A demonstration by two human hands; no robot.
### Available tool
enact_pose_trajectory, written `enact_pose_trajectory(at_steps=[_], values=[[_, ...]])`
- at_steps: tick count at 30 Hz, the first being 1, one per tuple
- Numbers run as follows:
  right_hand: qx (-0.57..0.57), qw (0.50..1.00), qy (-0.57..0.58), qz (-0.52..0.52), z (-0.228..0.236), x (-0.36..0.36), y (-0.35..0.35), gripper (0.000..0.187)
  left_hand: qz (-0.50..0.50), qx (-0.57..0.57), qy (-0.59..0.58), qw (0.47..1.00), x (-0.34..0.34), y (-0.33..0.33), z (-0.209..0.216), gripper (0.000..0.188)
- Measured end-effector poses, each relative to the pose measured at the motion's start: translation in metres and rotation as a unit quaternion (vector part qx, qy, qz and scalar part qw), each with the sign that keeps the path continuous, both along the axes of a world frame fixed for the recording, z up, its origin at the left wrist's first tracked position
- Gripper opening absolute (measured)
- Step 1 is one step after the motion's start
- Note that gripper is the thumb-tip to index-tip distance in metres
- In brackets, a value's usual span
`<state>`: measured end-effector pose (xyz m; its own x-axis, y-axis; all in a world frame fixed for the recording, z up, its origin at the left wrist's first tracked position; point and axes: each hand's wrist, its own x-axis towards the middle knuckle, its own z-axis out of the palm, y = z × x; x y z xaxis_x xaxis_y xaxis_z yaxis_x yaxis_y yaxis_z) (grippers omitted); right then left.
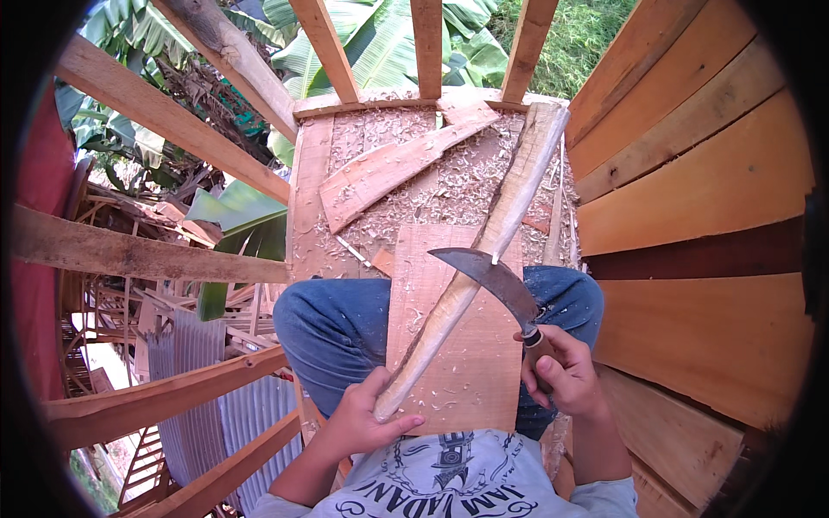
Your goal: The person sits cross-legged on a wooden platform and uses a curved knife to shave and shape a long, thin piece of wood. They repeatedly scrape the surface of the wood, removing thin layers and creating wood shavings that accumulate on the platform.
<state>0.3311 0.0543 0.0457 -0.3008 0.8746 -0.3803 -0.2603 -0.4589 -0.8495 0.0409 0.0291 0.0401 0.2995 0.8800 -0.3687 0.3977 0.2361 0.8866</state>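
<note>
A long, partly shaved wooden pole (518, 190) slants from near my lap up to the far right of the platform. My left hand (373, 407) grips its near end, thumb stretched along the side. In my right hand (563, 371) is a sickle (496, 274), held by its short wooden handle. Its curved dark blade crosses over the pole about midway, tip pointing left; a small pale sliver stands at the blade's edge. Beneath the pole, a flat wooden board (458, 345) lies over my lap between my knees, with shavings on it.
Curled shavings cover the plank floor (311, 198) ahead, where a cut, tapering board (397, 173) lies. Wooden rails (155, 246) fence the left and far sides. A plank wall (699, 319) stands close on my right. Corrugated sheets (250, 423) and banana leaves (371, 43) show outside.
</note>
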Motion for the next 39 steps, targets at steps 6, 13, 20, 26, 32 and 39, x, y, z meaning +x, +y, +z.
enact_pose_trajectory(at_steps=[6,13,20,26,32,39], values=[[0.206,0.947,-0.241,0.058,-0.005,-0.014,-0.010,0.034,-0.022,-0.002,0.002,1.000,-0.003,0.001,-0.001,0.049],[0.092,0.989,-0.113,0.021,-0.005,0.004,-0.009,0.033,-0.049,-0.010,-0.006,0.999,-0.014,-0.011,-0.007,0.053],[0.077,0.993,-0.093,-0.008,0.003,0.001,-0.016,0.033,-0.033,0.013,-0.022,0.999,-0.009,-0.013,-0.009,0.041],[0.198,0.946,-0.251,-0.050,-0.010,0.005,-0.019,0.028,-0.054,0.003,-0.028,0.998,-0.009,-0.010,-0.010,0.042],[0.337,0.869,-0.348,-0.101,-0.010,-0.010,-0.020,0.029,-0.060,-0.001,-0.056,0.997,-0.012,-0.010,-0.008,0.040],[0.111,0.971,-0.203,0.068,0.000,-0.002,-0.023,0.025,-0.062,-0.026,-0.023,0.997,-0.009,-0.011,-0.008,0.044]])
